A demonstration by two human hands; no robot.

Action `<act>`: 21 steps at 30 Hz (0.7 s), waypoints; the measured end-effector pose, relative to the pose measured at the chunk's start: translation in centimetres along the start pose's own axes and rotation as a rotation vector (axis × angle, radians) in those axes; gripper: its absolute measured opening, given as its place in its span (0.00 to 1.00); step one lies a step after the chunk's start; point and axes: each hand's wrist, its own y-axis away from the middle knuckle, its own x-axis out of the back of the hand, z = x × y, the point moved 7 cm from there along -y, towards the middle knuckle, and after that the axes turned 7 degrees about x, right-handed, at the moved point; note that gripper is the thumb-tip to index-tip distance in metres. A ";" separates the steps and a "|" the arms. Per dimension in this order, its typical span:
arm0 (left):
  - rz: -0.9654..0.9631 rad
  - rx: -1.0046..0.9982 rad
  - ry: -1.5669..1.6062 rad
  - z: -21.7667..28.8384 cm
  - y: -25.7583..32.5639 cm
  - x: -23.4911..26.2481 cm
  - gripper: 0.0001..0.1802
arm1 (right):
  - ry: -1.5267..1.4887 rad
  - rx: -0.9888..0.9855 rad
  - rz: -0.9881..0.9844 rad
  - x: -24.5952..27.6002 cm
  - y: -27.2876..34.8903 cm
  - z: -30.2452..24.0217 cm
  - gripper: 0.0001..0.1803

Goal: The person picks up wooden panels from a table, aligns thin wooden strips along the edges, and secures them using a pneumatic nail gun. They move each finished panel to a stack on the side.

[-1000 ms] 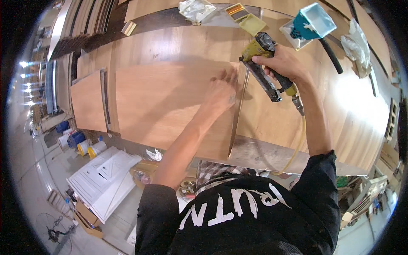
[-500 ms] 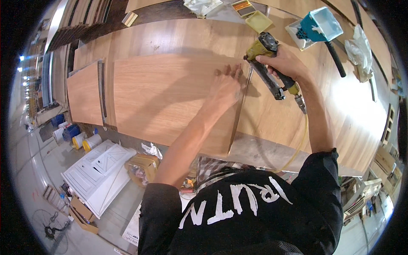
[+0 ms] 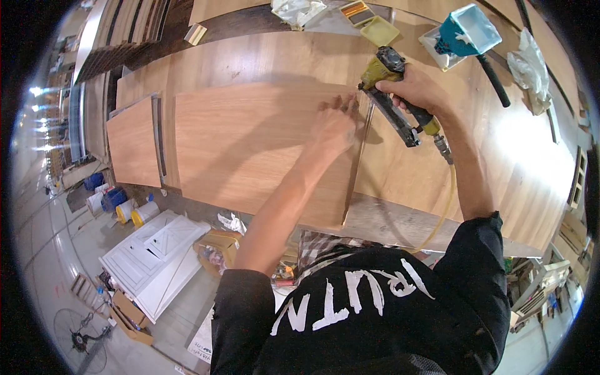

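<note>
My right hand (image 3: 425, 90) is wrapped round the grip of a yellow-and-black air nailer (image 3: 390, 69). Its nose points toward the far right corner of a wood panel (image 3: 256, 150), close to my left fingers. A yellow air hose (image 3: 451, 194) runs from the handle's coupling back toward me. Fingers apart, my left hand (image 3: 337, 128) rests on the panel near that same corner. This panel lies on a larger wood-grain sheet (image 3: 475, 156) that extends to the right. Left of it is a smaller wood piece (image 3: 134, 147) with a dark strip along its edge.
Beyond the nailer stand a teal-and-white container (image 3: 462, 34) with a black handle, a yellow tray (image 3: 379, 31) and crumpled plastic (image 3: 530, 72). Stacked boards (image 3: 122, 37) are at the far left. On the floor at left are a white door-like panel (image 3: 153, 256), buckets and a fan (image 3: 80, 339).
The whole view has shifted slightly, so the bench and floor sit a little further right. Both hands and the nailer keep nearly the same place at the panel's corner.
</note>
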 end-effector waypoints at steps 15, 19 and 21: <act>0.172 -0.095 -0.065 -0.7 -0.3 -1.1 0.29 | 0.387 0.031 0.105 0.8 -0.1 -1.1 0.25; 0.205 0.211 0.862 -11.1 5.9 -4.6 0.23 | 0.531 0.276 0.326 0.6 5.4 -5.8 0.29; 0.564 0.320 1.199 -16.0 13.0 -5.8 0.22 | 0.420 0.126 0.551 2.0 7.4 3.4 0.27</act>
